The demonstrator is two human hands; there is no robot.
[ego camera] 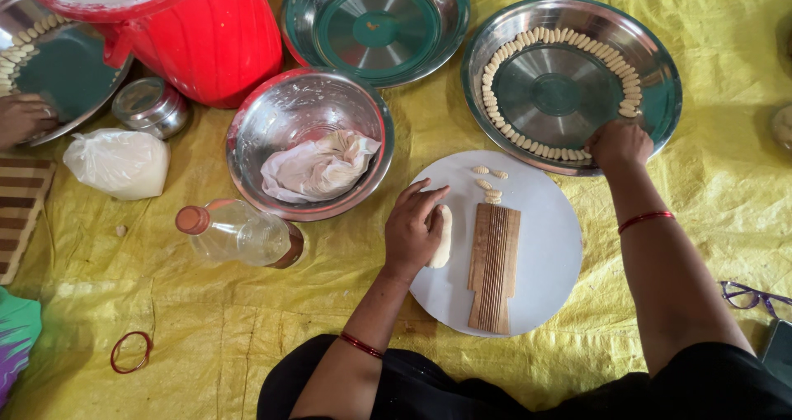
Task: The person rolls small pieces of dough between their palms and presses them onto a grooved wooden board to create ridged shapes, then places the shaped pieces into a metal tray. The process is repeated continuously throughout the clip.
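Note:
My left hand (415, 226) rests on a pale roll of dough (443, 237) lying on a round white board (540, 247). A ridged wooden comb board (493, 265) lies on the white board just right of that hand, with a few small shaped dough pieces (488, 184) above it. My right hand (619, 144) reaches to the near rim of a large steel plate (652, 65), fingers closed over the ring of shaped dough pieces (528, 40) lining its edge. Whether it holds a piece is hidden.
A steel bowl with a cloth-wrapped lump (318, 166) sits left of the board. A bottle (239, 233) lies beside it. A red bucket (206, 32), an empty steel plate (375, 20), a white bag (118, 162), a small tin (151, 106) and another person's hand (23, 119) are further left.

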